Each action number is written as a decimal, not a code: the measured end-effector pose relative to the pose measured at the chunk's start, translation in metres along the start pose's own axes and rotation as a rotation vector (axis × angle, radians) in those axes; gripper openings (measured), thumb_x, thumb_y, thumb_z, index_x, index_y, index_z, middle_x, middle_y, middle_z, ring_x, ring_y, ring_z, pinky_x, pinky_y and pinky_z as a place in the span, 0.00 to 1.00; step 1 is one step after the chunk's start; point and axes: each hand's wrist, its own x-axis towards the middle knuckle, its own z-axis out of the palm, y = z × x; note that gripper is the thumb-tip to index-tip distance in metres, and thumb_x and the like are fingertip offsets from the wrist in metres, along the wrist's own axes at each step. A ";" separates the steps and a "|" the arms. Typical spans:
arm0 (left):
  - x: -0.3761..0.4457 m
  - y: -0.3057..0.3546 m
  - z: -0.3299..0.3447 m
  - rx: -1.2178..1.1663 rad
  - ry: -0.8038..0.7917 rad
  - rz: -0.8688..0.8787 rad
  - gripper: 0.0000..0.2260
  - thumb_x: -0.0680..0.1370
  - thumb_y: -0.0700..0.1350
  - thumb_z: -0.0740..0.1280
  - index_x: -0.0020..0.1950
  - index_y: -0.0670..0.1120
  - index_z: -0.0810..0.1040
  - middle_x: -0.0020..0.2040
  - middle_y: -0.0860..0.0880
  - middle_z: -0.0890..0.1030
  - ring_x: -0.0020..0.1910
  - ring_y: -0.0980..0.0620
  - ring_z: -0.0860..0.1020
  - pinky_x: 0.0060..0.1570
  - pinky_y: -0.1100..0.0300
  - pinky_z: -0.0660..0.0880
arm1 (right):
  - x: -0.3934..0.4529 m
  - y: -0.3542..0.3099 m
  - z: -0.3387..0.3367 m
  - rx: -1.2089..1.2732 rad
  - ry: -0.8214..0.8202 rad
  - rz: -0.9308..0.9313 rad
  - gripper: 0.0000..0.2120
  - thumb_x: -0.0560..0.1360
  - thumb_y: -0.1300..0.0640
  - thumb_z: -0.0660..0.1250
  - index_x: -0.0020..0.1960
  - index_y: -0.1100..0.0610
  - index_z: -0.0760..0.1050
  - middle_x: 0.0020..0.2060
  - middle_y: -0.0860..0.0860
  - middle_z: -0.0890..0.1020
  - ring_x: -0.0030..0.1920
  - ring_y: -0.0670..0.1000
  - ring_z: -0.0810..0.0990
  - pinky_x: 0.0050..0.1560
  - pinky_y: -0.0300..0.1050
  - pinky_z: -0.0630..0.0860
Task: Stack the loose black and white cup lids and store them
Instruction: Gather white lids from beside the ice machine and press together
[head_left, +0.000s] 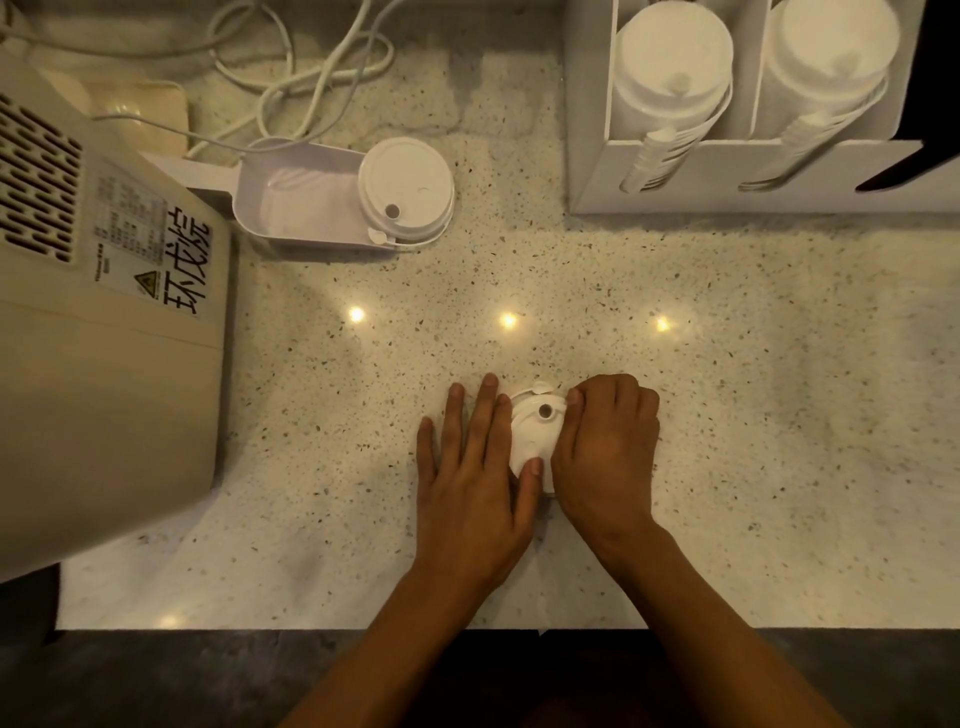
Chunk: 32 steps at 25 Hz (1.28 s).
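Note:
A white cup lid (535, 431) with a round sip hole lies on the speckled counter (727, 415) near the front edge, squeezed between both hands. My left hand (475, 467) presses against its left side with fingers stretched flat and the thumb on the lid's near edge. My right hand (605, 447) curls over its right side, fingertips on the rim by the sip hole. Whether more lids lie under it is hidden. A second stack of white lids (408, 189) leans on a white scoop at the back. No black lid is visible.
A beige machine (104, 338) fills the left side, with white cables (311, 67) behind it. The white scoop (301, 200) lies beside it. At the back right a white rack (675, 176) holds two columns of white lids (672, 67). The counter's front edge runs below my wrists.

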 end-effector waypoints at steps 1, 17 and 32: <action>0.001 -0.001 0.000 0.017 -0.010 0.003 0.30 0.83 0.58 0.48 0.81 0.45 0.56 0.83 0.48 0.52 0.82 0.46 0.46 0.79 0.41 0.46 | 0.000 -0.001 0.000 0.001 -0.009 -0.006 0.15 0.82 0.56 0.51 0.49 0.62 0.74 0.46 0.59 0.78 0.46 0.58 0.72 0.44 0.51 0.68; 0.031 -0.007 -0.059 -0.131 -0.058 -0.084 0.32 0.79 0.67 0.53 0.78 0.51 0.63 0.78 0.50 0.67 0.77 0.49 0.64 0.74 0.56 0.53 | 0.040 -0.025 -0.013 0.327 -0.204 0.153 0.03 0.82 0.53 0.60 0.53 0.47 0.72 0.48 0.48 0.78 0.52 0.50 0.73 0.48 0.37 0.70; 0.171 -0.068 -0.113 -0.158 0.200 -0.264 0.35 0.75 0.53 0.74 0.76 0.38 0.66 0.76 0.37 0.68 0.76 0.37 0.63 0.73 0.39 0.65 | 0.165 -0.133 0.038 0.534 -0.310 0.057 0.24 0.79 0.57 0.62 0.74 0.50 0.66 0.68 0.49 0.75 0.68 0.50 0.67 0.60 0.32 0.59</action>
